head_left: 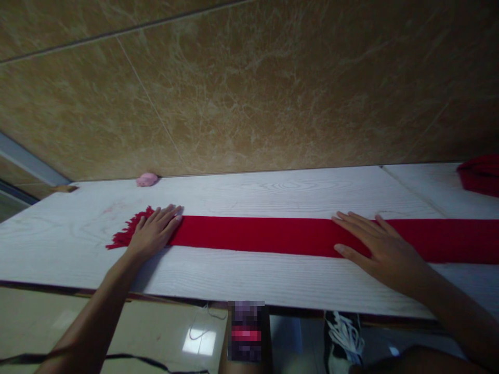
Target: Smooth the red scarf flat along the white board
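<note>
A long red scarf lies stretched flat across the white wood-grain table, its fringed end at the left. My left hand rests flat on the scarf near the fringe, fingers stretched out. My right hand lies flat on the scarf further right, fingers spread. Neither hand grips anything. The scarf runs on past the right edge of the picture.
A small pink lump sits at the table's back edge by the marbled brown wall. More red fabric lies at the far right. Below the table's front edge are glossy floor tiles, a black cord and a shoe.
</note>
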The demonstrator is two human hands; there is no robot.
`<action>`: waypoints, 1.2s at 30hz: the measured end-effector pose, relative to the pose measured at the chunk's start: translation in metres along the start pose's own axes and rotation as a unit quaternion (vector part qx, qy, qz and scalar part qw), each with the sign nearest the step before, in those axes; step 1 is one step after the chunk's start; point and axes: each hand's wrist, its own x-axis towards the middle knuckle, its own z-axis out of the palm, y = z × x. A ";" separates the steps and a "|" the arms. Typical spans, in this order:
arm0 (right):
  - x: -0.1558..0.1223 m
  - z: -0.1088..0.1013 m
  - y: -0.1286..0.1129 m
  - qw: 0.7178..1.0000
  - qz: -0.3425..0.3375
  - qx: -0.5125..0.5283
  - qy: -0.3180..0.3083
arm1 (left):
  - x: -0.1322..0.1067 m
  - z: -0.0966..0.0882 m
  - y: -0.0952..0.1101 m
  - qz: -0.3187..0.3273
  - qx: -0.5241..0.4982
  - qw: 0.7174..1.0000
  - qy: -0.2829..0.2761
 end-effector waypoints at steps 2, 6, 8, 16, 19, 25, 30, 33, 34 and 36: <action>0.001 -0.001 -0.001 1.000 0.004 0.005 -0.005 | 0.000 -0.001 0.001 -0.012 -0.007 1.000 -0.001; 0.002 -0.003 -0.003 1.000 0.011 0.010 -0.018 | 0.001 -0.002 0.001 0.001 -0.021 1.000 0.003; 0.002 -0.004 -0.003 1.000 0.013 0.010 -0.024 | 0.000 -0.002 0.001 0.003 -0.034 0.999 0.009; 0.002 -0.003 -0.002 1.000 0.010 -0.004 -0.023 | 0.000 -0.002 0.002 -0.006 -0.032 0.999 0.011; 0.002 -0.002 -0.001 1.000 0.009 -0.001 -0.026 | 0.001 0.000 0.001 -0.006 -0.029 0.999 0.017; 0.002 -0.002 -0.002 1.000 0.010 0.006 -0.021 | -0.001 -0.006 0.005 -0.019 -0.040 0.999 -0.008; 0.001 -0.002 -0.002 1.000 0.008 0.006 -0.016 | -0.001 -0.011 0.008 -0.021 -0.043 0.999 -0.024; 0.001 -0.002 -0.002 1.000 0.007 0.006 -0.016 | 0.000 -0.009 0.009 -0.029 -0.032 0.999 -0.020; 0.002 -0.002 -0.002 1.000 0.008 0.006 -0.017 | 0.000 -0.009 0.008 -0.032 -0.030 0.999 -0.017; 0.002 -0.003 -0.002 1.000 0.009 0.006 -0.020 | 0.001 -0.007 0.007 -0.033 -0.033 0.999 -0.012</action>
